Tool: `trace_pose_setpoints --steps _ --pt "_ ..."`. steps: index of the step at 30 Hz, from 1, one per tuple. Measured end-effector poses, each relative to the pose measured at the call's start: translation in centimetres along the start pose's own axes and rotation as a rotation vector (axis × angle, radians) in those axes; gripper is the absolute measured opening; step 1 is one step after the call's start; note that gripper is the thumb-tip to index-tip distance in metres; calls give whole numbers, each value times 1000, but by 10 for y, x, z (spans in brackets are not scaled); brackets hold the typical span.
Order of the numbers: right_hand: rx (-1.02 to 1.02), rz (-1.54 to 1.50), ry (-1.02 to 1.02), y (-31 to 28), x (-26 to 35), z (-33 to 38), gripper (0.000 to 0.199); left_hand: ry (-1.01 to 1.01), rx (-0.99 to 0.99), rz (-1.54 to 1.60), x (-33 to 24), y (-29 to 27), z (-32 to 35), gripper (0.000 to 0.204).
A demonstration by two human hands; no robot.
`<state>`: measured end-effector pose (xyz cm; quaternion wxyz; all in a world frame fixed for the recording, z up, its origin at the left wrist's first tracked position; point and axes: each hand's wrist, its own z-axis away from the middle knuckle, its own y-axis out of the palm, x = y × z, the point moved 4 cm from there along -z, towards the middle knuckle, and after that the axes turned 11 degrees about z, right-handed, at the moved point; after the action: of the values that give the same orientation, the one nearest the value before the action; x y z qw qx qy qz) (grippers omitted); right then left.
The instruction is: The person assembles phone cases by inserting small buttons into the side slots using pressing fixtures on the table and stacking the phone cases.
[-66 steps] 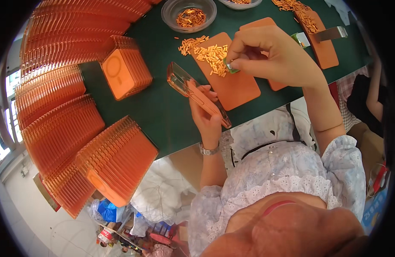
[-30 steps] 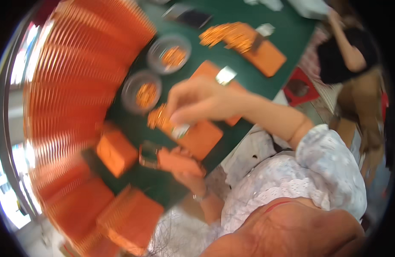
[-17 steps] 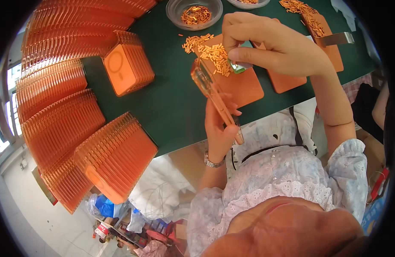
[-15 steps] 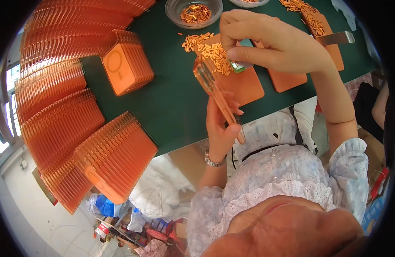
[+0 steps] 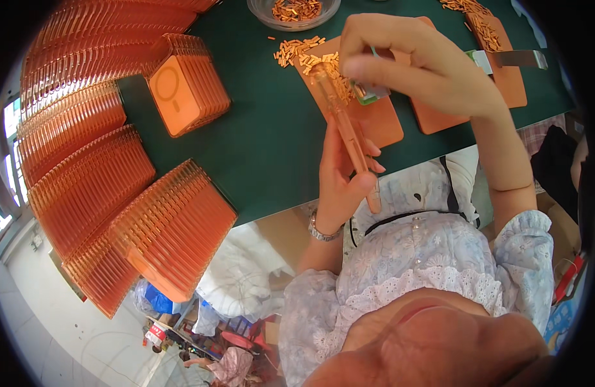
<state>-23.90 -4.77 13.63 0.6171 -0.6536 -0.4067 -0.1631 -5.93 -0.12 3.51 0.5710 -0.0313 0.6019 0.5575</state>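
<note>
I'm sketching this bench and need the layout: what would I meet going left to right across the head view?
Stacked cases, bowl, left hand with its held case, right hand, metal strip.

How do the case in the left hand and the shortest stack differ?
The case is held in the left hand; the stack stands on the table. The case is a single piece; the stack is many packed together. The case shows mainly its narrow edge; the stack's front shows a broad, ring-marked face. Both are orange.
</note>
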Motion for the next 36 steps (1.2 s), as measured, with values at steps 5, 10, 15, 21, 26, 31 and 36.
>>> trace_pose_setpoints --steps 5,10,15,21,26,31,36 --pt "-368 -396 257 20 -21 16 27 -73 70 -143 3 15 -11 113" --pt "-322 -565 388 41 -23 20 25 -104 9 -135 3 20 -13 114" --pt "-364 -649 351 43 -20 14 25 -82 -4 -117 -1 20 -16 111" --pt "-465 -618 299 45 -20 7 29 -94 -16 -92 -3 29 -21 93" --pt "-295 -778 343 50 -21 11 28 -86 -36 -128 -1 28 -18 83" --pt "-271 -792 348 49 -18 9 25 -121 -11 -109 -2 28 -18 80" --pt "-266 -751 320 50 -20 10 23 -131 -6 -65 5 23 -14 78"
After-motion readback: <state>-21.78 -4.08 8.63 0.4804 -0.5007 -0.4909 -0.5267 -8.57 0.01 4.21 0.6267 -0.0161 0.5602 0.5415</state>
